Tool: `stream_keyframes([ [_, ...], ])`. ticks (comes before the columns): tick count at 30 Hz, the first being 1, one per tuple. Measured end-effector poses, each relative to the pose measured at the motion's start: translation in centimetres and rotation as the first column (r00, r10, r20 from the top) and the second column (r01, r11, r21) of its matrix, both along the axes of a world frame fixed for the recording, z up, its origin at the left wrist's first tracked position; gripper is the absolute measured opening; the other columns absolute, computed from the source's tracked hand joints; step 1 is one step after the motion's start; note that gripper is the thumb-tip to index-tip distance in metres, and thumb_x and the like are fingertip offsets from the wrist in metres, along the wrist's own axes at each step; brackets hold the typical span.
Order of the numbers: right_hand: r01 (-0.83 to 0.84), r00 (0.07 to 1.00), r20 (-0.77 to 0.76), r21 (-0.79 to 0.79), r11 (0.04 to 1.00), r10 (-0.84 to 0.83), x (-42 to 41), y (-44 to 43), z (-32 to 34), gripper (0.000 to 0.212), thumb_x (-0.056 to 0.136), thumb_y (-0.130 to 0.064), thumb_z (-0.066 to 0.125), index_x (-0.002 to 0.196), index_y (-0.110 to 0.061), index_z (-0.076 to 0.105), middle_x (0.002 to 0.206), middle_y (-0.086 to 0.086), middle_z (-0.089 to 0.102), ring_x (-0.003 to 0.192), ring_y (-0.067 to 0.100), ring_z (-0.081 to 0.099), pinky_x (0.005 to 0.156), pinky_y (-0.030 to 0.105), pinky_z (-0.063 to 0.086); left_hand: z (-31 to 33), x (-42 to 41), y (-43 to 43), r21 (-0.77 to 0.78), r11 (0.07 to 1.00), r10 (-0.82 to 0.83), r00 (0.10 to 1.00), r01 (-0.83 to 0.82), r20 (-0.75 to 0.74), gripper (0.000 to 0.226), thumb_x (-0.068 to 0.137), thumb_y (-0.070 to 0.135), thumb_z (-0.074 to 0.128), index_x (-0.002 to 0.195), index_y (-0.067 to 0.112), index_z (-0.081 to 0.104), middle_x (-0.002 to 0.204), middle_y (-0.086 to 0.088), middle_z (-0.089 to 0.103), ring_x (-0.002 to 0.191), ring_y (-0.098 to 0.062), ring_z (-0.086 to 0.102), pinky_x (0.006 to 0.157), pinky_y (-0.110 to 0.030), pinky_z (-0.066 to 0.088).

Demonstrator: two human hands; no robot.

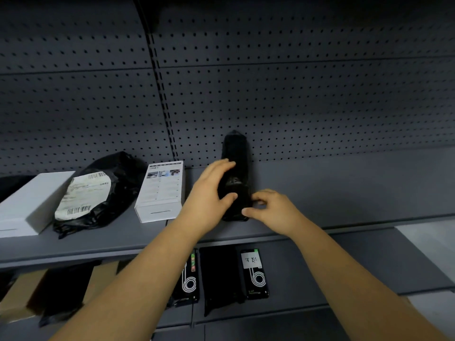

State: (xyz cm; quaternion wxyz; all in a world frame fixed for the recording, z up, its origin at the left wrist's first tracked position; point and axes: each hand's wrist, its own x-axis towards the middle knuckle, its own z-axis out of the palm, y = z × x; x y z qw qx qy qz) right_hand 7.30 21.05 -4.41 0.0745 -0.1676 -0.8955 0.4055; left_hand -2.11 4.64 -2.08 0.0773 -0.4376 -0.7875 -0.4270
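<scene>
On the upper shelf [320,193], just right of centre, a black-wrapped parcel [236,153] points its far end at the pegboard [295,94]; whether it touches the board I cannot tell. The left hand [209,193] curls round the parcel's nine o'clock side, thumb across the front; the right hand [273,207] pinches the wrap at its five o'clock corner. To place it well, I judge both hands should square it to the shelf edge, lower it flat, and release only once it sits without rolling; the slick film may slip.

Counted: one such parcel; at nine o'clock from it, two boxes, a small white box [160,190] and a large white box [27,203]; one black mailer bag [115,173] between them; at six o'clock, on the lower shelf [344,279], two printed boxes, a left coil box [188,281] and a right coil box [254,274], with one plain black pack [221,274] between.
</scene>
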Motion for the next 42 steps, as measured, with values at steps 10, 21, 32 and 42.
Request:
stream_keyframes([
  [10,0.023,0.979,-0.172,-0.445,0.895,-0.111,-2.7,-2.1,3.5,0.045,0.093,-0.036,0.063,0.136,-0.042,0.05,0.134,-0.004,0.049,0.118,0.016,0.057,0.1,0.04,0.052,-3.5,0.5,-0.5,0.103,0.977,0.135,0.91,-0.189,0.391,0.044,0.088,0.018,0.068,0.129,0.024,0.053,0.12,0.011,0.06,0.112,-0.004,0.053,0.093,-0.02,0.04],
  [21,0.184,0.981,0.036,-0.496,0.849,-0.191,0.7,3.7,0.5,0.03,0.099,-0.05,0.048,0.105,-0.028,0.067,0.112,-0.001,0.071,0.102,0.016,0.068,0.098,0.036,0.053,-2.6,0.9,3.7,-0.192,0.974,0.115,0.993,-0.117,-0.023,0.045,0.085,0.026,0.071,0.129,0.023,0.06,0.142,0.0,0.043,0.134,-0.022,0.029,0.108,-0.02,0.015],
  [32,0.082,0.99,0.142,-0.452,0.888,-0.019,-1.4,3.7,0.7,0.049,0.088,-0.046,0.066,0.129,-0.019,0.061,0.125,0.0,0.065,0.109,0.017,0.064,0.098,0.034,0.053,-1.1,-1.6,0.8,-0.176,0.97,0.242,0.733,-0.167,0.636,0.033,0.088,0.039,0.066,0.113,0.016,0.067,0.109,0.0,0.07,0.094,-0.015,0.065,0.087,-0.031,0.051],
  [42,-0.024,0.977,-0.183,-0.598,0.801,-0.107,0.0,2.2,1.6,0.059,0.085,-0.023,0.076,0.138,-0.027,0.051,0.134,-0.011,0.054,0.121,0.011,0.056,0.104,0.034,0.045,-1.6,0.3,-0.2,0.182,0.961,0.05,0.778,-0.208,0.626,0.042,0.081,0.03,0.075,0.121,0.027,0.063,0.117,0.01,0.068,0.11,-0.012,0.063,0.102,-0.039,0.047],
])
